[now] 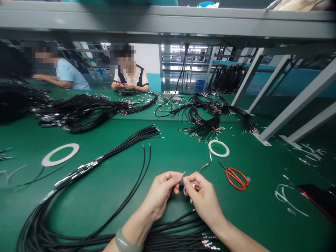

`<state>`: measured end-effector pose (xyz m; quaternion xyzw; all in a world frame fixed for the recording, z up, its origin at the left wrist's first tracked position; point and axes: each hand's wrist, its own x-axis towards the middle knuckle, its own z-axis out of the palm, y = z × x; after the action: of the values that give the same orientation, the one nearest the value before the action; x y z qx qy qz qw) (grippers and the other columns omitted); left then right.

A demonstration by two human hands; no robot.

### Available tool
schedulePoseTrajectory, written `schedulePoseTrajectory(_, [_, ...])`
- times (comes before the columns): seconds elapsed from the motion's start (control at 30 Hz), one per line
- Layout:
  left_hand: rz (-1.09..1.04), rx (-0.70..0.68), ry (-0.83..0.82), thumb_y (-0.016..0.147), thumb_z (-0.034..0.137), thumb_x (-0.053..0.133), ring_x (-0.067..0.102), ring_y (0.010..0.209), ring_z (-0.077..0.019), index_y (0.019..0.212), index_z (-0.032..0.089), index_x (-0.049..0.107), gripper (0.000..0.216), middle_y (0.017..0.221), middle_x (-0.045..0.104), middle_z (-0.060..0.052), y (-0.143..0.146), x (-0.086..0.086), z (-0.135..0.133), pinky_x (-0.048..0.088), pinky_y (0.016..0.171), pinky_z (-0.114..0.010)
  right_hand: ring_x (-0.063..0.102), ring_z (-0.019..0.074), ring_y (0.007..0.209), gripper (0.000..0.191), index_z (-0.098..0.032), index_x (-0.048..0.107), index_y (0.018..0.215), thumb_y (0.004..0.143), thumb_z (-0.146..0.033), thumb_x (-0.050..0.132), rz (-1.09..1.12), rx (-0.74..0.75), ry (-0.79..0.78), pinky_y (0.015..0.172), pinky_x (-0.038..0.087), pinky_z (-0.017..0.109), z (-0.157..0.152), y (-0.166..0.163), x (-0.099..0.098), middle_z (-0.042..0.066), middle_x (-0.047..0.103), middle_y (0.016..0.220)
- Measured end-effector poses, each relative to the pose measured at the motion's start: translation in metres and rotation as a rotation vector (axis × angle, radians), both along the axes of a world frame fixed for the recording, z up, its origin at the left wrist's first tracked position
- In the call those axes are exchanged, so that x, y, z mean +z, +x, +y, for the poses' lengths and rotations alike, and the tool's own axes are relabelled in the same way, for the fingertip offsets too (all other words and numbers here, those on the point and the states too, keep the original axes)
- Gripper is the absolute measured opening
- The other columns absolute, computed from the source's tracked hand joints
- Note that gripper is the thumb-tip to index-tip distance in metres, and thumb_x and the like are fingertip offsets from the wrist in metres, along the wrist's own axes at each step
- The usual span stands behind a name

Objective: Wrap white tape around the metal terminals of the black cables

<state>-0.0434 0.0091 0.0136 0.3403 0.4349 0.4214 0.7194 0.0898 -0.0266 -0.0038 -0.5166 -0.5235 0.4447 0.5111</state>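
My left hand [165, 190] is closed, thumb and forefinger pinching a thin cable end [184, 173] whose pale tip pokes out on top; the rest is hidden by the fingers. Close beside it, my right hand [203, 199] pinches a narrow white tape strip [184, 191], which hangs below the fingers. Under both wrists runs a bundle of black cables [173, 232] with metal-tipped ends. This bundle curves round to the left, where clear sleeves [78, 172] wrap it. Two cables [136, 185] lie apart from the others. A white tape roll [219, 148] trails its tape toward my hands.
Red-handled scissors [236, 178] lie right of my hands. Another tape roll [60, 154] is at left. More cable bundles [97, 115] cover the back of the green table [178, 154]. Grey frame legs [296, 101] stand at right. Two people sit across the table.
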Motion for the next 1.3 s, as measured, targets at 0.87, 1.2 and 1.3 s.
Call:
schedulePoseTrajectory(0.87, [0.416, 0.020, 0.452, 0.082, 0.033, 0.062, 0.065, 0.065, -0.0157, 0.097, 0.015, 0.068, 0.024, 0.082, 0.060, -0.004, -0.001, -0.013, -0.001, 0.056, 0.060, -0.027, 0.049, 0.0101, 0.049, 0.026, -0.016, 0.060, 0.078, 0.085, -0.041, 0.060, 0.126, -0.034, -0.064, 0.045, 0.034, 0.020, 0.002, -0.001, -0.003, -0.002, 0.056, 0.055])
schedulePoseTrajectory(1.2, [0.671, 0.084, 0.749, 0.085, 0.022, 0.057, 0.062, 0.072, -0.0149, 0.101, 0.022, 0.067, 0.018, 0.083, 0.059, -0.002, -0.002, -0.007, -0.006, 0.050, 0.065, -0.024, 0.044, 0.0090, 0.047, 0.026, -0.016, 0.060, 0.082, 0.086, -0.041, 0.058, 0.099, -0.055, -0.078, 0.045, 0.031, 0.019, 0.002, 0.000, -0.003, -0.004, 0.053, 0.055])
schedulePoseTrajectory(1.3, [0.762, 0.076, 0.874, 0.088, 0.019, 0.053, 0.058, 0.070, -0.0140, 0.106, 0.024, 0.068, 0.024, 0.078, 0.055, -0.001, -0.003, -0.008, -0.006, 0.048, 0.064, -0.024, 0.043, 0.0084, 0.047, 0.026, -0.016, 0.060, 0.083, 0.087, -0.041, 0.058, 0.096, -0.059, -0.085, 0.044, 0.031, 0.019, 0.001, 0.000, -0.004, -0.004, 0.054, 0.056])
